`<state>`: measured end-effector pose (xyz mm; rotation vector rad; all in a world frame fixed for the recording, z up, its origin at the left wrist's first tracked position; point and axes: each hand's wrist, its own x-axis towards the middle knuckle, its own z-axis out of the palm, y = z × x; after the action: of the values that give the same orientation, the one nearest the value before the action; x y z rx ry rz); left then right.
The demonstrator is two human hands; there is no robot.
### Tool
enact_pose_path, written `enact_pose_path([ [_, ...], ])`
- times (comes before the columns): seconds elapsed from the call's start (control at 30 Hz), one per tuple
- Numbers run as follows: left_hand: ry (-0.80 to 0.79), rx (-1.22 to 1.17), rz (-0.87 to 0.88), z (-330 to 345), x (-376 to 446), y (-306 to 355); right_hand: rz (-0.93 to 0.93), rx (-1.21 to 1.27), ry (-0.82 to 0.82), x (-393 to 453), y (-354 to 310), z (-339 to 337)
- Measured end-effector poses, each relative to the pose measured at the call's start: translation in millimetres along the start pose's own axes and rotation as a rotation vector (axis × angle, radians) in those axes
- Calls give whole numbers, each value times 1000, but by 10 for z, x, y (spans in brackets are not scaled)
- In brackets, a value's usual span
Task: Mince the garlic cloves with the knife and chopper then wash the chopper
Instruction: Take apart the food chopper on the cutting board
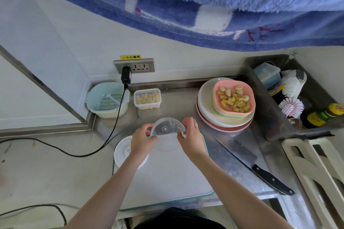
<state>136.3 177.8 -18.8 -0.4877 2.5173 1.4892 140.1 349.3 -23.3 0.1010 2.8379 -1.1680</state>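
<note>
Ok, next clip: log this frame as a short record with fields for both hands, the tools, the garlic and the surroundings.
left hand: grips clear chopper bowl at its left edge
right hand: grips the bowl's right edge
bowl: tilted, held over white cutting board
chopper lid: on board's left edge
knife: flat on counter, right of board
garlic cloves: in pink dish on stacked plates

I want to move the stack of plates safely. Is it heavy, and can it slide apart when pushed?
Probably heavy: the stack of plates holds many layers. The small pink plates on top look light and smooth, so they may slide. The garlic pieces lie loose and could spill if tilted.
</note>
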Motion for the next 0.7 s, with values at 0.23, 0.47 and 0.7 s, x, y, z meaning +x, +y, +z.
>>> enact_pose_path([
  [0.23, -9, -126, 13, -96, -48, 8, 253, 6, -246, 154, 22, 21],
  [0.47, -255, -297, -193, -81, 3, 10, 421, 398, -246, 130, 4, -74],
  [0.7, -389, -289, -246, 120, 116, 120, 463, 552, -367, -78, -66, -190],
])
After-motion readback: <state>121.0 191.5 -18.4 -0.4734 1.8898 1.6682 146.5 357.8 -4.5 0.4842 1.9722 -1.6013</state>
